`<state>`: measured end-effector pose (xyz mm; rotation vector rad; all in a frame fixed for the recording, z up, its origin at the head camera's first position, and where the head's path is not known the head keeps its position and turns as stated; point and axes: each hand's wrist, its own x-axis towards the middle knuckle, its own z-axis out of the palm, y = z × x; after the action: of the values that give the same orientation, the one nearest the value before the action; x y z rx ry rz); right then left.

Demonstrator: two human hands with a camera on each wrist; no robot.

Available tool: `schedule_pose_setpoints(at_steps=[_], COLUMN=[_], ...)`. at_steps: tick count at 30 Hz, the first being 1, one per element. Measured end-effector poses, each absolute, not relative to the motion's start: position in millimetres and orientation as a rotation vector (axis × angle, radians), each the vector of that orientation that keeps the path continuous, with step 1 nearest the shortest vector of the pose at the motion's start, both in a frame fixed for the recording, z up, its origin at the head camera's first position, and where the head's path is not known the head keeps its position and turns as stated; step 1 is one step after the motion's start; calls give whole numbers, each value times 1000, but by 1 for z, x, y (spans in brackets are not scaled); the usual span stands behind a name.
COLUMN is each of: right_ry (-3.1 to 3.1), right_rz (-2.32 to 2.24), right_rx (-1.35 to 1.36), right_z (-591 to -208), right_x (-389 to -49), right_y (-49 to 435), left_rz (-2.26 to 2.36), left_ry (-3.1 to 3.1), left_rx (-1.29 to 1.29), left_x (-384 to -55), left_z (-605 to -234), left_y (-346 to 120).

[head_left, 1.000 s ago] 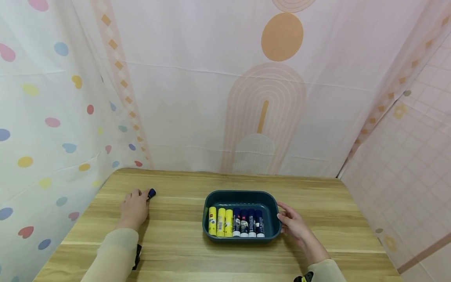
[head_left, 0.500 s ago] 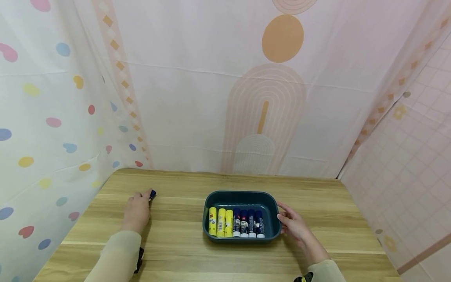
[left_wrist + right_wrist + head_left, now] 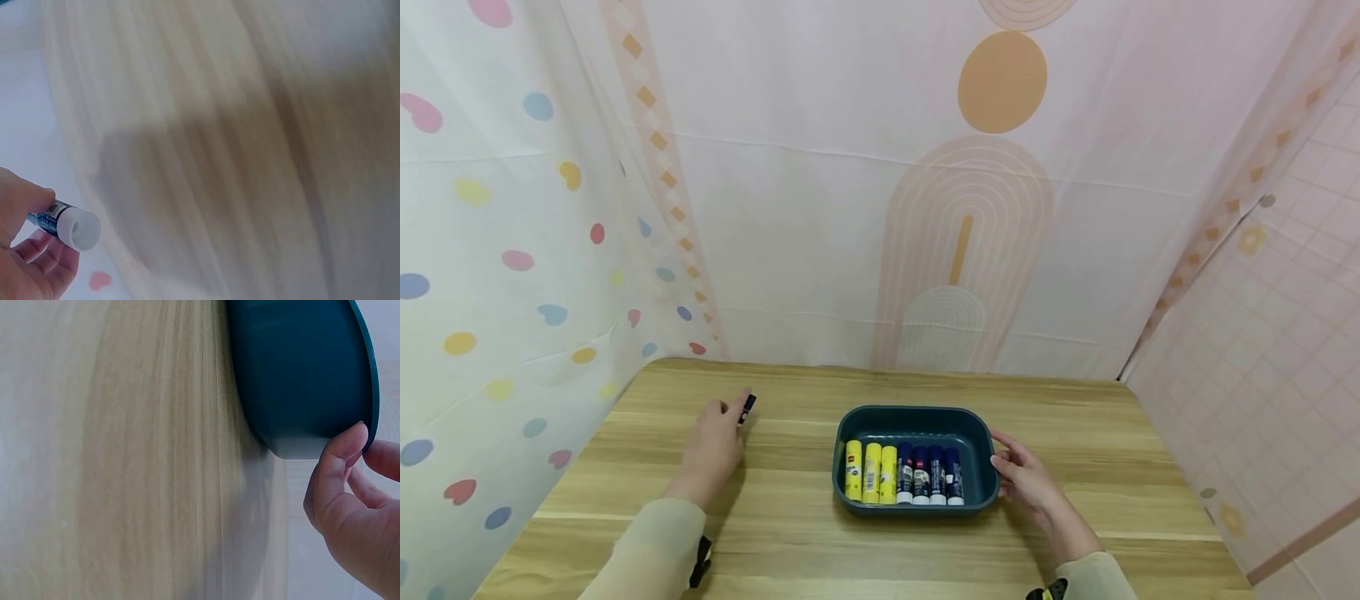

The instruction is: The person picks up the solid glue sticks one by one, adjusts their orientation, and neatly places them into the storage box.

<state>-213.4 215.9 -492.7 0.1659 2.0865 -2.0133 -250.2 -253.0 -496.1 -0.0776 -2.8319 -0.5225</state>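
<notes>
My left hand (image 3: 713, 439), at the left of the table, pinches a dark blue glue stick (image 3: 55, 219) between thumb and fingers. Its white round end faces the camera in the left wrist view. To the right stands a dark teal plastic bin (image 3: 917, 511). Three yellow glue sticks (image 3: 871, 473) lie side by side in it, followed by several dark blue ones (image 3: 937, 475) with white ends. My right hand (image 3: 1028, 482) grips the bin's right side, thumb at the rim in the right wrist view; part of its fingers is hidden.
The wood-grain table (image 3: 790, 550) ends at a patterned curtain (image 3: 790, 250) along the back. More printed cloth hangs at both sides. Inside the bin, bare floor shows right of the blue glue sticks and behind the row.
My left hand has moved to the right and slightly away with the dark blue glue stick in it. My right hand and the bin have stayed in place.
</notes>
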Motion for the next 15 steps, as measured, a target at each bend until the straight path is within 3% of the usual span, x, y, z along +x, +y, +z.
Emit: schedule_pose_setpoints(at_steps=[15], right_ry=[2081], right_rz=[-2020], right_rx=[153], right_z=[-491], right_x=[-213], right_y=[216], left_rz=[-715], left_ry=[-2798], left_rx=[-73], left_x=[-244], left_z=[-469], left_y=[-202])
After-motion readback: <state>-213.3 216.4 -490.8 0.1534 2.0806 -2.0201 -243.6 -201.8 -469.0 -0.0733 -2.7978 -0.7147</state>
